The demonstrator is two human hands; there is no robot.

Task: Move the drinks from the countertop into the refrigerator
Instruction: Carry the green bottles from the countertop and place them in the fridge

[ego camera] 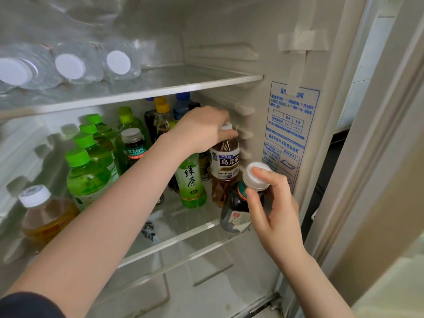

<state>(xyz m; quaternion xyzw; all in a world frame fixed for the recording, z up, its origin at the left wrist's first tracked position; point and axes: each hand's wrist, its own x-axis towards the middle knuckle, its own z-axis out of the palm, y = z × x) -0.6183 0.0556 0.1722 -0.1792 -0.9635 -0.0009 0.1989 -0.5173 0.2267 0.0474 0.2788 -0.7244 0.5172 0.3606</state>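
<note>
two full tea bottles, both held at the cap, on a crowded fridge shelf

the left hand (202, 127) reaches deep over the lower glass shelf (179, 239), its fingers (229, 134) curled round the white cap and neck of the oolong tea bottle (226, 171), which stands upright near the right side wall (289, 134); the right hand (277, 214) pinches the white cap (257, 177) of a dark bottle (238, 210) at the shelf's front right corner, tilted a little; whether its base rests on the glass i cannot tell; both look full, so fairly heavy for a cap-only hold, and thin plastic will likely give if squeezed; the ribbed cap and stiff neck seem the surest grip, the smooth label wrap the slipperiest; the green tea bottle (192, 184) stands just beside the oolong, touching or nearly so, and could be knocked; rows of green-capped bottles (87, 177) fill the left, with an amber bottle (46, 214) at the front left; shelf-rail ribs (245, 134) jut from the wall close to the left fingers; the upper shelf (183, 86), carrying water bottles (68, 65) on their sides, limits lift; the worktop is out of view.
</note>
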